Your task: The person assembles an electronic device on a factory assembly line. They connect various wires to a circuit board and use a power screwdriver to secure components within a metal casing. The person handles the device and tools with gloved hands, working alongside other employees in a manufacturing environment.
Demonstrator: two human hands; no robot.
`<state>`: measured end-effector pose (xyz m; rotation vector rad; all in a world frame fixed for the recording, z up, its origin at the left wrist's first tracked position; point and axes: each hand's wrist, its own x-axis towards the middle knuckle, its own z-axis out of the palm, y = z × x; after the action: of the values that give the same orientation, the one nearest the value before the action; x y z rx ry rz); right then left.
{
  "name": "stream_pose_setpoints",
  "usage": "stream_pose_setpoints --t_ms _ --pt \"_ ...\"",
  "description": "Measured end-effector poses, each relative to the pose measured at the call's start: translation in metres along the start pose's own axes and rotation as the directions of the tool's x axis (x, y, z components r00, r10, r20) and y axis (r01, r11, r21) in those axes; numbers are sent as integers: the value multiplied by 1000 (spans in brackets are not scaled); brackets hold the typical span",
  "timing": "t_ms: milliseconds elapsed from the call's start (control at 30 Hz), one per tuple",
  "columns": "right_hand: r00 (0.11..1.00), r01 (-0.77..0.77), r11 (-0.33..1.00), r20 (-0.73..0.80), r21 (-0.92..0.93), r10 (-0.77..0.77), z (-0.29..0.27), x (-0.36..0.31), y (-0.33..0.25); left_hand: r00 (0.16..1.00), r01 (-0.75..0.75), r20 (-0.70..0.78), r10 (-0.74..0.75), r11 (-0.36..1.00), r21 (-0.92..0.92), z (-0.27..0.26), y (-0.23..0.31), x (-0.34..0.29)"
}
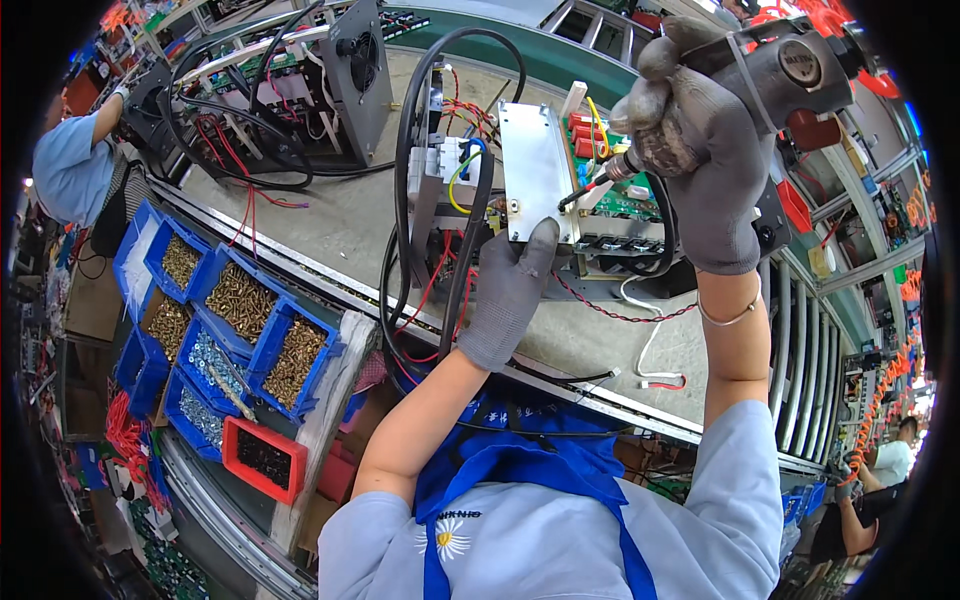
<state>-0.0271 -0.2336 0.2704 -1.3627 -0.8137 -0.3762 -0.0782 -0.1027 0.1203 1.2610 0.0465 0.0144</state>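
Note:
A white metal plate (533, 160) stands tilted against a machine unit with a green circuit board (625, 207) and red parts behind it. My left hand (512, 295), in a grey glove, grips the plate's lower edge, its thumb against the corner; some fingertips are hidden. My right hand (705, 150), gloved too, is wrapped round a dark power screwdriver (765, 85). The tool's bit meets the plate at its lower right corner, close to my left thumb. Whether a screw sits under the tip is too small to tell. Black cables (402, 200) loop beside the plate.
Blue bins (290, 365) of brass and silver fasteners stand at the left, with a red bin (265, 460) of dark screws. Another open unit with a fan (358, 62) is farther back on the bench (330, 228). Co-workers (80, 165) are at the far left and lower right.

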Motion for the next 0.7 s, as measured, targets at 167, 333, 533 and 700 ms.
stream_pose_setpoints --t_ms 167,333,533,700 --pt "1000 17 999 7 -31 -17 -2 0 2 1000 1 -8 0 1000 23 -2 -4 1" --pt "993 -7 999 120 48 1 -7 5 7 1000 9 -23 -7 997 78 -2 -6 3" --pt "970 -239 961 -85 -139 229 17 18 0 1000 26 -11 -25 998 55 -2 0 0" --pt "951 -213 957 -265 -194 158 41 27 -2 1000 25 4 -26 971 237 -4 -1 0"
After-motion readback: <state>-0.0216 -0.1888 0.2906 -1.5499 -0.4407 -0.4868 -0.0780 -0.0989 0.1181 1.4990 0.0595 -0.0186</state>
